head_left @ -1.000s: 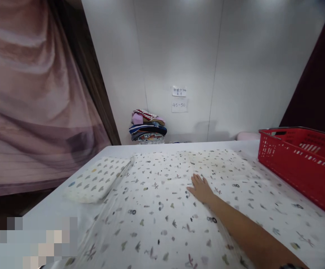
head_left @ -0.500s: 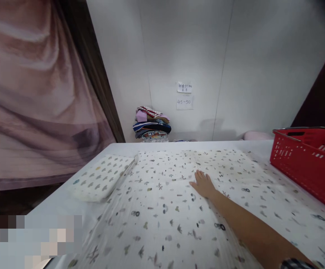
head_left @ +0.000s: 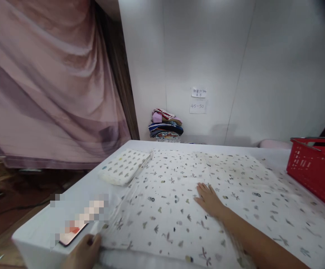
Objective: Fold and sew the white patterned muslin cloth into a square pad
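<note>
A white cloth (head_left: 168,209) printed with small grey, green and black motifs lies spread over the table, with a few creases along its left side. My right hand (head_left: 208,200) rests flat on it near the middle, fingers stretched out. At the cloth's near left corner, my left hand (head_left: 85,251) has its fingers curled closed on the edge. Beyond it on the left lies a folded cloth (head_left: 125,166) with rows of grey shapes, close beside the spread cloth.
A phone (head_left: 72,236), partly blurred out, lies on the white table (head_left: 43,224) by its left edge. At the right stands a red plastic basket (head_left: 313,168). A stack of folded fabrics (head_left: 165,125) sits beyond the far edge, before a wall. A pink curtain (head_left: 53,82) hangs at the left.
My left hand has come into view at the cloth's near left corner and closed on the edge. The view has shifted left. My right hand stays flat on the cloth, now nearer me.
</note>
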Demonstrator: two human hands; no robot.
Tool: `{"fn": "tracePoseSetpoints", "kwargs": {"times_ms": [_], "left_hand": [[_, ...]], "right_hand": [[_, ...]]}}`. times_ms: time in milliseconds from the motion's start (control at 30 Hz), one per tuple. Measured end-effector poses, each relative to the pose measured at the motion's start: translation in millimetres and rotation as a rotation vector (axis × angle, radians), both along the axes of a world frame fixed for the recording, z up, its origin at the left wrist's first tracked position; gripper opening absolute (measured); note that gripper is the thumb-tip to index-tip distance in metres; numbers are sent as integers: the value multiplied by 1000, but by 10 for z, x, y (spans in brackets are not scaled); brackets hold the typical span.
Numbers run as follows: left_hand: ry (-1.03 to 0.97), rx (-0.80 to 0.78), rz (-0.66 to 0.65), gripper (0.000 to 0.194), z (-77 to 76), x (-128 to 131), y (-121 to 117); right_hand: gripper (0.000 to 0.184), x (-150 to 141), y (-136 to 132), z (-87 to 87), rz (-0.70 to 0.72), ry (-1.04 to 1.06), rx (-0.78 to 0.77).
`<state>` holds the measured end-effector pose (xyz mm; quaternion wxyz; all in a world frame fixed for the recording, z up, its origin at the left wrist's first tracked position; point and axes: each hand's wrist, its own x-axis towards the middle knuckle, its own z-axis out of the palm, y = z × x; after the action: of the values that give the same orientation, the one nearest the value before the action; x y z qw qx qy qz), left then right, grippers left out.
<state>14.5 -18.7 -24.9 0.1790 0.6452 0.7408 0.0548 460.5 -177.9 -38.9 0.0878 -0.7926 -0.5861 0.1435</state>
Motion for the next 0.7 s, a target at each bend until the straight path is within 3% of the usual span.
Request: {"fn": "tracePoseSetpoints", "kwargs": {"times_ms": [133, 267, 367, 467, 567, 700], "left_hand": [[-109, 52, -46, 31, 172, 46, -113], [-227, 176, -66, 34, 411, 206, -213], [-306, 254, -134, 35, 619, 437, -242], [-327, 313, -224, 32, 768, 737, -268], [-325, 318, -312, 29, 822, 965, -301], [-253, 331, -298, 30, 767, 830, -269]], "right_hand": [[70, -369, -80, 156, 29, 211, 141], [51, -1058, -93, 264, 172, 679, 183], [43, -1553, 66, 347, 297, 862, 253], [58, -1902, 328, 498, 303, 920, 307], [67, -2117, 541, 650, 304, 914, 327], [66, -2122, 591, 622, 328, 946, 290]]}}
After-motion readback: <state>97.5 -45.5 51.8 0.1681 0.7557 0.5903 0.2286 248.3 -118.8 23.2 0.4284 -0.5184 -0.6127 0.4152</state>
